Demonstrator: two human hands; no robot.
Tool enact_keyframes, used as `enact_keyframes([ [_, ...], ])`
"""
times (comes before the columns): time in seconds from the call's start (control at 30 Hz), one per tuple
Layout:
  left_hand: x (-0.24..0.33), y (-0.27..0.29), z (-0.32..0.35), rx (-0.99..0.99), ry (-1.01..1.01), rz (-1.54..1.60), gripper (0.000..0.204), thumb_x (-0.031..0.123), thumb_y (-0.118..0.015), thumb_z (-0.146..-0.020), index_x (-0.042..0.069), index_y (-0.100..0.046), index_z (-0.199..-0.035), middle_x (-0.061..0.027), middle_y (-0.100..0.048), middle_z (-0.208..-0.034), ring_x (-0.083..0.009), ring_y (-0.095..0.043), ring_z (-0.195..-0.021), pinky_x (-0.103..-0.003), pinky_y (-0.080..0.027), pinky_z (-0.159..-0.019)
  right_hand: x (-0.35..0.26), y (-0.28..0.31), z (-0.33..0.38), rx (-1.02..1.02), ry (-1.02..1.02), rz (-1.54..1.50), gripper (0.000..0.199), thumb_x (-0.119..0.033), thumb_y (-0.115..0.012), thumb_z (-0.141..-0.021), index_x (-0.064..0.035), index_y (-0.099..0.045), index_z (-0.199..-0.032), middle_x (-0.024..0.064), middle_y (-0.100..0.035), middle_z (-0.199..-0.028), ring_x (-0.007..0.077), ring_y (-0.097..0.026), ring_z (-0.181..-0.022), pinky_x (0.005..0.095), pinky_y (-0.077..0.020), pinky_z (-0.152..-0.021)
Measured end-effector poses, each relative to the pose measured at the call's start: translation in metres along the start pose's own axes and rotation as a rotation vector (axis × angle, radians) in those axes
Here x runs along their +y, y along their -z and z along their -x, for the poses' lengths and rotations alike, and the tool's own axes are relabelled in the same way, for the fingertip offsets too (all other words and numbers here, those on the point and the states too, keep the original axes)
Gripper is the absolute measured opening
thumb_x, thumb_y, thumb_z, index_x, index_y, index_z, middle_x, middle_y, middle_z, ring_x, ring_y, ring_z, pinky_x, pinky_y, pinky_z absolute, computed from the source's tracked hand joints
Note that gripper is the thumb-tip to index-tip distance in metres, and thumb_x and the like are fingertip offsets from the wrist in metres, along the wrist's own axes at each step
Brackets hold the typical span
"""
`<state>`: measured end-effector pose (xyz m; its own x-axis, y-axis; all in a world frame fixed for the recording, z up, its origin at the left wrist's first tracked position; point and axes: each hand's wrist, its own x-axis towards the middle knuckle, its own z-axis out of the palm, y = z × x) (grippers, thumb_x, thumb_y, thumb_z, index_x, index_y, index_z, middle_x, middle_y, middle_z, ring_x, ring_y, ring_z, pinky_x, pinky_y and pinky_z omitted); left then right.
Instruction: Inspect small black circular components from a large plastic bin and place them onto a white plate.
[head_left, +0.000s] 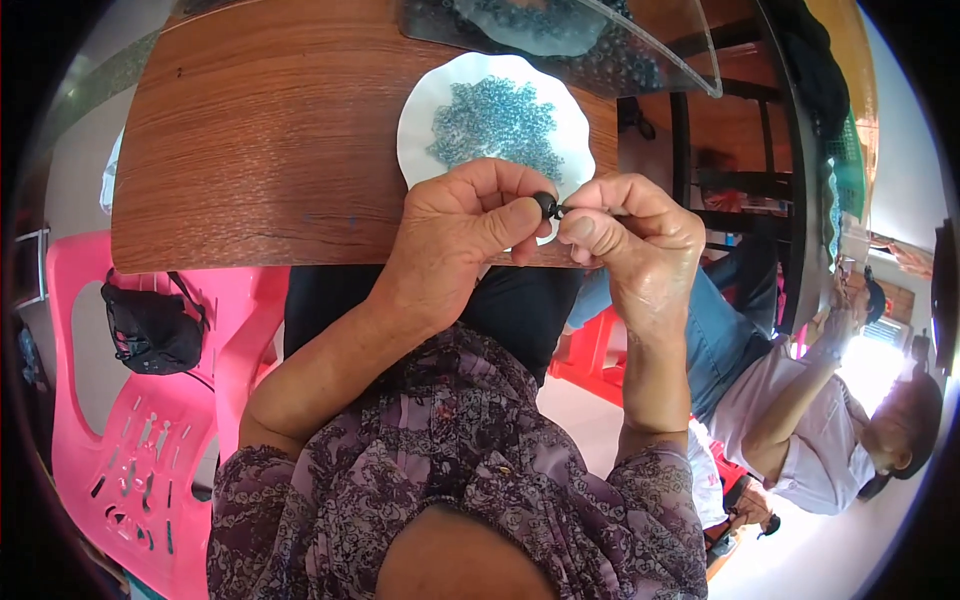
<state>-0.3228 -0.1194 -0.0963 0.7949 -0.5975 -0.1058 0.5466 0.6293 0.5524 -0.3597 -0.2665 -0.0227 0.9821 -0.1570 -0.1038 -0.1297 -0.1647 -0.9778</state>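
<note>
Both hands met at the near edge of the wooden table (pixel 260 130), just in front of the white scalloped plate (pixel 425 110), which serves here as the landmark. The left hand (pixel 465 225) pinched a small black bead (pixel 546 205) between thumb and forefinger, right at the plate's near rim, and the right hand (pixel 625 235) pressed in beside it, its fingertips closed on something thin that touched the bead; whether that was a thread or a needle could not be told. The two hands were together, knuckles nearly touching, both clamped around that one small piece. On the plate lay a heap of small blue-grey beads (pixel 497 125), spread across its middle. Beyond the plate, at the table's far edge, a clear plastic sheet (pixel 640 50) lay partly over more of the same beads. Left of the plate and below the table's edge stood a pink plastic chair (pixel 140 440) with a black bag (pixel 153 330) on its seat. To the right of the plate, past the table's corner, another person (pixel 800 420) in a light shirt and jeans sat low, well apart from the hands.
</note>
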Motion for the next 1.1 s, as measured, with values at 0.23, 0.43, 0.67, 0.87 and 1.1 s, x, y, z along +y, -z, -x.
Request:
enact_keyframes([
  [0.23,-0.001,0.001,0.000,0.013,0.019,-0.041,0.018,0.005,-0.058,-0.086,-0.004,-0.056,-0.101,-0.0073,-0.060,-0.084,-0.0110,-0.054,-0.069,-0.022,-0.046,-0.063,0.003,0.000,0.001,-0.014,-0.008,0.000,0.008,0.002,-0.065,-0.079,0.0046,-0.061,-0.086,0.0068,-0.064,-0.075,0.0079,-0.058,-0.065,0.0190,-0.0482,-0.057],
  [0.43,-0.007,0.002,0.000,0.021,0.015,-0.049,0.016,0.005,-0.059,-0.085,-0.004,-0.057,-0.098,-0.0064,-0.059,-0.082,-0.0102,-0.054,-0.067,-0.021,-0.045,-0.063,0.002,-0.005,0.000,0.030,-0.040,-0.069,0.012,0.001,-0.068,-0.075,0.0060,-0.060,-0.082,0.0073,-0.061,-0.070,0.0076,-0.051,-0.056,0.0185,-0.0414,-0.051],
  [0.67,-0.008,0.001,0.002,0.029,0.023,-0.100,0.019,0.008,-0.062,-0.084,-0.004,-0.057,-0.097,-0.0061,-0.060,-0.079,-0.0097,-0.054,-0.064,-0.020,-0.045,-0.062,0.011,0.014,-0.007,-0.120,-0.088,-0.064,0.011,0.006,-0.065,-0.076,0.0061,-0.059,-0.085,0.0096,-0.064,-0.074,0.0110,-0.060,-0.064,0.0197,-0.0463,-0.055],
  [0.87,-0.010,-0.002,0.002,0.015,0.046,-0.090,0.019,0.010,-0.062,-0.084,-0.004,-0.057,-0.096,-0.0068,-0.061,-0.078,-0.0097,-0.055,-0.062,-0.020,-0.046,-0.059,0.018,0.018,-0.012,-0.203,-0.156,-0.242,0.017,0.006,-0.068,-0.072,0.0045,-0.060,-0.088,0.0095,-0.064,-0.074,0.0092,-0.059,-0.062,0.0191,-0.0445,-0.054],
  [1.1,-0.008,-0.005,0.003,0.031,0.058,-0.162,0.013,0.005,-0.061,-0.083,-0.004,-0.060,-0.091,-0.0053,-0.061,-0.075,-0.0073,-0.053,-0.059,-0.019,-0.043,-0.052,0.020,0.022,-0.014,-0.241,-0.203,-0.217,0.030,0.003,-0.071,-0.068,0.0040,-0.064,-0.097,0.0093,-0.064,-0.072,0.0107,-0.060,-0.061,0.0196,-0.0447,-0.050],
])
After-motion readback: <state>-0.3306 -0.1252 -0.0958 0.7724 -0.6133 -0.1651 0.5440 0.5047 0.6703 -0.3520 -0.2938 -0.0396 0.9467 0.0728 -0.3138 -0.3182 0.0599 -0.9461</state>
